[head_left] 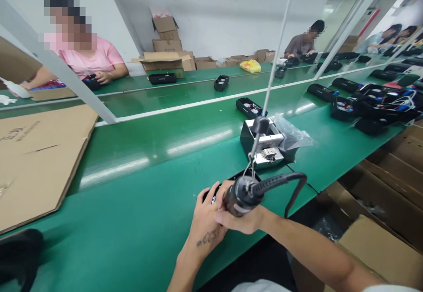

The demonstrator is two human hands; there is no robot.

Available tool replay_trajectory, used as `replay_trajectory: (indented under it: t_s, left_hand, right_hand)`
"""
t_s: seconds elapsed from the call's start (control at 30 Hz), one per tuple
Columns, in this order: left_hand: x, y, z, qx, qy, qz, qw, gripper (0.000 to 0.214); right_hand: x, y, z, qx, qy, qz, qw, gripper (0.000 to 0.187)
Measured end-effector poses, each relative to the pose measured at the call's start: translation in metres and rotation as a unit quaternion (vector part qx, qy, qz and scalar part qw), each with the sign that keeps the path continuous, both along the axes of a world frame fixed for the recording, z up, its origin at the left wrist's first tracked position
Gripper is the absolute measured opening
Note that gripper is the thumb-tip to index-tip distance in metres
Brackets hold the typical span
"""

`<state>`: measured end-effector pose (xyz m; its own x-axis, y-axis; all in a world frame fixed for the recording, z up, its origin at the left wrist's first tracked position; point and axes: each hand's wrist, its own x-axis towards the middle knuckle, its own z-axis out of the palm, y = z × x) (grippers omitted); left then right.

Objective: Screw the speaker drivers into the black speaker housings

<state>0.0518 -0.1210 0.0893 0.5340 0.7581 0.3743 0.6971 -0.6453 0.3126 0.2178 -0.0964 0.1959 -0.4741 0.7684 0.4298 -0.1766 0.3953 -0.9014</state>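
My right hand [246,222] is closed around a black corded electric screwdriver [240,200], which hangs from a line by a wire hook. The tool's lower end is hidden behind my hands. My left hand [205,216] lies right beside it, fingers curled over a black housing [207,194] on the green bench. Most of that housing is covered by my hands and the screwdriver. Just beyond stands a dark box-shaped fixture [249,144] with a metal top and a small metal block [269,153] on its front.
A clear plastic bag [292,133] drapes over the fixture's right side. Black housings [249,107] lie along the conveyor [191,118], with several wired ones [380,102] piled at right. Flat cardboard [36,160] covers the left. Co-workers [89,58] sit across the line. The screwdriver's cord [297,177] loops right.
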Motion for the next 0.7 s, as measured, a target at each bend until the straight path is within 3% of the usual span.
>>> replay_trajectory:
  t_s: [0.13,0.23,0.37,0.47,0.57,0.7]
  left_hand:
    - [-0.005,0.004,0.010,-0.030,0.010,-0.015,0.999,0.010]
    - [-0.012,0.014,0.021,-0.111,0.006,-0.025,0.993,0.008]
    - [-0.023,0.042,0.036,-0.259,-0.038,-0.013,0.965,0.013]
    - [-0.031,0.065,0.043,-0.303,-0.052,-0.017,0.951,0.016]
    - [-0.036,0.080,0.049,-0.346,-0.065,-0.021,0.936,0.023]
    - [-0.038,0.089,0.055,-0.410,-0.081,-0.010,0.908,0.031]
  right_hand:
    - [0.037,0.000,0.004,-0.043,0.112,-0.043,0.992,0.018]
    - [0.076,0.007,0.004,-0.055,0.179,-0.169,0.968,0.016]
    - [0.126,0.021,-0.014,-0.099,0.129,-0.375,0.913,0.031]
    - [0.151,0.031,-0.040,-0.104,0.012,-0.486,0.867,0.043]
    - [0.163,0.038,-0.068,-0.080,-0.047,-0.522,0.848,0.042]
    - [0.166,0.035,-0.094,-0.056,-0.055,-0.510,0.857,0.059]
